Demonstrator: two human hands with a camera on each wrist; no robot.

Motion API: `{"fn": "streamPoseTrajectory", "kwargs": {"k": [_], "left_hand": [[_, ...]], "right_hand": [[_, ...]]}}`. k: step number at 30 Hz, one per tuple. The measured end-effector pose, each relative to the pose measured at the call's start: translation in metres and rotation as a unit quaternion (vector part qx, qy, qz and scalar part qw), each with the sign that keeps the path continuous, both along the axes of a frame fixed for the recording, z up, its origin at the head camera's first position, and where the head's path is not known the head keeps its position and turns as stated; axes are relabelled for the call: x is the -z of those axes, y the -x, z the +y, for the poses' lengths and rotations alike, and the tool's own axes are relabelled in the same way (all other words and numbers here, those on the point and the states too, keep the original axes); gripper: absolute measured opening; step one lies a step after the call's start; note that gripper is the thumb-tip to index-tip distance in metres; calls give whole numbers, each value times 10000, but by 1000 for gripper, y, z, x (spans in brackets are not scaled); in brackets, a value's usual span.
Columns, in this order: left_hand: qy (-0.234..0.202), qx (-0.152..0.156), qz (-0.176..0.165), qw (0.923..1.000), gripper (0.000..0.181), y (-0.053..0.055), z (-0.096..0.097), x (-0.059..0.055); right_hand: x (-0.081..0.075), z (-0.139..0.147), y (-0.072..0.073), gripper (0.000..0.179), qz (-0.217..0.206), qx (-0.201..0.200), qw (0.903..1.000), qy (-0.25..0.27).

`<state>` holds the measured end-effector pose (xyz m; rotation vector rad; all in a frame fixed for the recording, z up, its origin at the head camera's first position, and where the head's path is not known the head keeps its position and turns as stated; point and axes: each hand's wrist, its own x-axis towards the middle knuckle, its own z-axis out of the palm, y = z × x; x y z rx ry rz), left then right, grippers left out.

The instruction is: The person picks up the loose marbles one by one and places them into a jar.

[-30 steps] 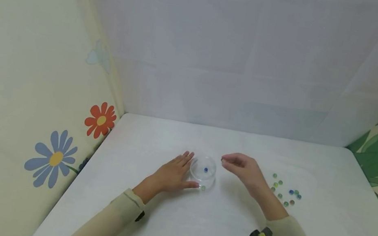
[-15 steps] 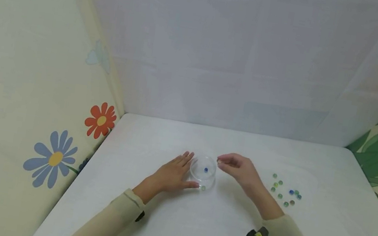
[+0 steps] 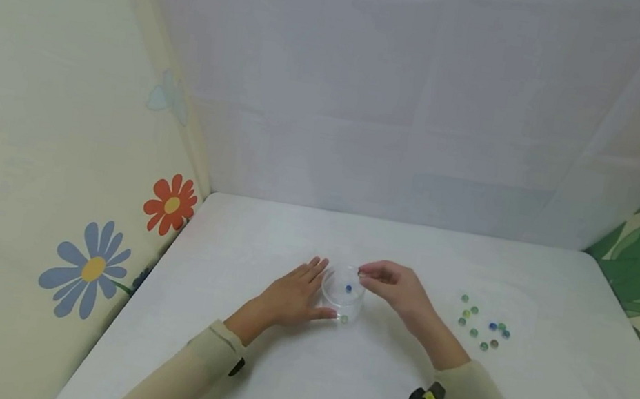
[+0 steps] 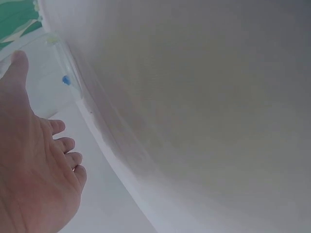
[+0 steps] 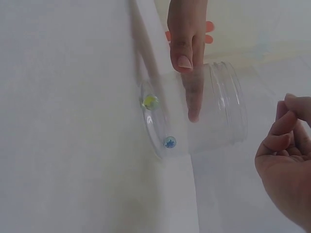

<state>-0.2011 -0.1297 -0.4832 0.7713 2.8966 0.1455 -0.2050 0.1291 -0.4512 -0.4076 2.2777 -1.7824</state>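
A clear, wide-mouthed jar (image 3: 334,301) stands on the white table. At its bottom lie a blue marble (image 5: 170,142) and a yellow-green marble (image 5: 150,102). My left hand (image 3: 288,296) rests against the jar's left side, fingers straight along the far side and thumb in front. My right hand (image 3: 396,288) pinches a small brownish marble (image 3: 360,273) between thumb and index finger, over the right part of the jar's rim. In the right wrist view, the fingertips mostly hide that marble.
To the right on the table, several loose green, yellow, blue and brown marbles (image 3: 474,333) lie scattered. A white backdrop (image 3: 337,90) rises behind the table, and flower-patterned cloth (image 3: 95,269) hangs at both sides.
My right hand has moved left with the pinched marble, from beside the jar to over its rim. The left hand, jar and loose marbles have stayed put.
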Motion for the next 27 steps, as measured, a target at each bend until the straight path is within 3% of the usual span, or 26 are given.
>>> {"fn": "streamPoseTrajectory", "kwargs": {"k": [27], "left_hand": [[206,46,29,9998,103,0,0,-1]], "right_hand": [[8,-7,2,30,-49,7,9995,-322]]}}
